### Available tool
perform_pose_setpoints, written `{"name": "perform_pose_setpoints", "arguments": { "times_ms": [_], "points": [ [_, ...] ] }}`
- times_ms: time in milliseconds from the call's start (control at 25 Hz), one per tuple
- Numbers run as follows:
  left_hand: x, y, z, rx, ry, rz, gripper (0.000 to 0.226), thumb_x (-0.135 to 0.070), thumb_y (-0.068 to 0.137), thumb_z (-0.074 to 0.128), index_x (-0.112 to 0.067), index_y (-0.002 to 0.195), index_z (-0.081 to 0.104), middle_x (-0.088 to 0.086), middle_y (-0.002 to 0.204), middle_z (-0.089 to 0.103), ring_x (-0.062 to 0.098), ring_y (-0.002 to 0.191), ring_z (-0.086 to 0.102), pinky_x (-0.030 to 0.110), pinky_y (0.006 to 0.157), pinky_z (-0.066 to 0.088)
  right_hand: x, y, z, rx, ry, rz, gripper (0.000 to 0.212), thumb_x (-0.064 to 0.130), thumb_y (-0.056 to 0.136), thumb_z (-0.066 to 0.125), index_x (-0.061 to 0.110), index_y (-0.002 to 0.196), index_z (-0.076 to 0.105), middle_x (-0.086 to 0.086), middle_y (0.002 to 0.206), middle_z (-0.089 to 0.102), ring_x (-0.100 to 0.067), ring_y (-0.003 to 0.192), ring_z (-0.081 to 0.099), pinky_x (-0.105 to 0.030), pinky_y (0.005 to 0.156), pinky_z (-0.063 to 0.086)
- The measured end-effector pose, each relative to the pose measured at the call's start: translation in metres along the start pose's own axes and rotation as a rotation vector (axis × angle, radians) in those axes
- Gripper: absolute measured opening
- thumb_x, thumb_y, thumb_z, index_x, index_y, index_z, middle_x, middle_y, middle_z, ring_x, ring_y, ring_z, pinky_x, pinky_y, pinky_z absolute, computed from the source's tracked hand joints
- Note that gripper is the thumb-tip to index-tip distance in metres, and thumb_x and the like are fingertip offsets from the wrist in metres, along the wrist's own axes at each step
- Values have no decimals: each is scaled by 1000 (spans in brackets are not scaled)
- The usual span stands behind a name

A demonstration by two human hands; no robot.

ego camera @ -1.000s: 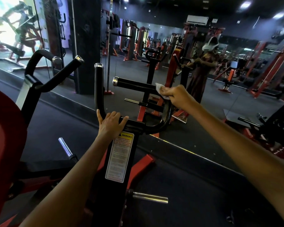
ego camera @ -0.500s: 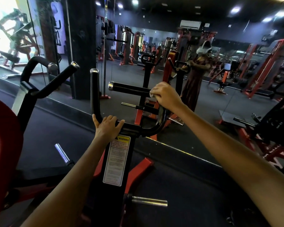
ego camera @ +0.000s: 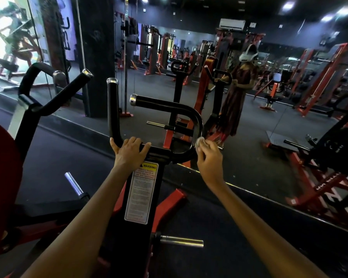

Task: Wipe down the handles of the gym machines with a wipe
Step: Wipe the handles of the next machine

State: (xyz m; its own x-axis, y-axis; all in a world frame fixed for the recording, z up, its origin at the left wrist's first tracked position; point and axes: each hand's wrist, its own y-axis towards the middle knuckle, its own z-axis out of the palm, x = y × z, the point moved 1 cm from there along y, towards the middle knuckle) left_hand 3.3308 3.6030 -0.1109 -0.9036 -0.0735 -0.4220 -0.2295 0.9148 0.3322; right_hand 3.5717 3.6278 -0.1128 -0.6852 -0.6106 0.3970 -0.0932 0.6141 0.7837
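Note:
A black gym machine stands in front of me, its curved right handle (ego camera: 169, 106) bending down to a crossbar above the post with a warning label (ego camera: 142, 193). My left hand (ego camera: 130, 152) grips the crossbar at the foot of the upright left handle (ego camera: 112, 109). My right hand (ego camera: 209, 157) holds a crumpled white wipe (ego camera: 199, 142) against the lower bend of the right handle.
A red padded seat (ego camera: 2, 177) fills the left edge, with another black handle pair (ego camera: 54, 93) behind it. Chrome pegs (ego camera: 181, 243) stick out low on the post. A wall mirror ahead reflects me and red machines (ego camera: 319, 77). Dark rubber floor lies below.
My right hand has slid the wipe from the top horizontal part of the right handle, around the curve, down to its lower bend. My left hand has stayed on the crossbar.

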Motion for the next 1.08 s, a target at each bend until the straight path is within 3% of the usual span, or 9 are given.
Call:
{"name": "perform_pose_setpoints", "arguments": {
  "times_ms": [120,280,360,560,680,800,880,960,1080],
  "points": [
    [1,0,-2,10,9,1,45,-49,99,29,-15,106,58,2,115,55,20,121,47,57,111,-11,14,44,-15,-45,-79,-185,29,9,92,48,-1,115,62,-15,108,63,-22,102,58,-31,92,50],
    [-2,-2,-6,25,34,7,46,-50,99,27,-16,108,57,2,116,56,20,122,47,54,110,-15,10,80,-5,259,-267,-415,38,8,96,38,-1,131,47,-16,140,45,-21,137,30,-34,114,23],
    [-1,-1,-6,27,46,17,46,-50,99,26,-16,106,57,1,114,56,20,121,47,55,110,-15,-5,66,0,313,-361,-490,37,7,96,38,-2,130,48,-16,141,43,-21,139,25,-38,116,17],
    [1,0,-3,14,38,26,48,-51,99,26,-16,108,58,1,115,57,20,122,47,56,110,-15,14,0,11,229,-264,-293,30,1,91,48,-4,119,58,-17,121,60,-29,119,51,-39,110,31],
    [1,-1,-1,-16,17,30,46,-50,99,27,-17,106,59,1,114,57,20,121,48,55,111,-13,54,-30,35,199,-149,-84,33,2,93,43,-5,123,54,-19,122,58,-29,120,50,-42,105,40],
    [2,0,-1,1,40,33,47,-51,98,26,-17,104,58,0,112,56,20,119,48,57,111,-12,75,-30,44,242,-36,51,40,1,94,45,-2,134,43,-22,126,52,-29,119,50,-35,100,45],
    [2,0,-1,8,37,32,46,-51,98,26,-17,99,58,-2,106,55,19,117,50,58,111,-12,64,-22,33,233,-77,-67,41,-4,90,51,-2,131,48,-20,116,59,-25,105,57,-29,88,50],
    [2,1,-2,8,30,29,45,-51,98,26,-18,97,57,-3,105,54,19,116,50,58,111,-12,42,-18,17,236,-188,-376,46,-12,77,62,-1,122,58,-13,110,66,-18,96,54,-26,83,50],
    [2,2,-2,26,37,28,45,-51,98,26,-18,98,57,-2,107,55,19,117,49,58,110,-12,11,11,-7,269,-341,-586,47,-16,69,61,2,112,65,-8,104,67,-22,82,55,-33,73,53]
  ]
}}
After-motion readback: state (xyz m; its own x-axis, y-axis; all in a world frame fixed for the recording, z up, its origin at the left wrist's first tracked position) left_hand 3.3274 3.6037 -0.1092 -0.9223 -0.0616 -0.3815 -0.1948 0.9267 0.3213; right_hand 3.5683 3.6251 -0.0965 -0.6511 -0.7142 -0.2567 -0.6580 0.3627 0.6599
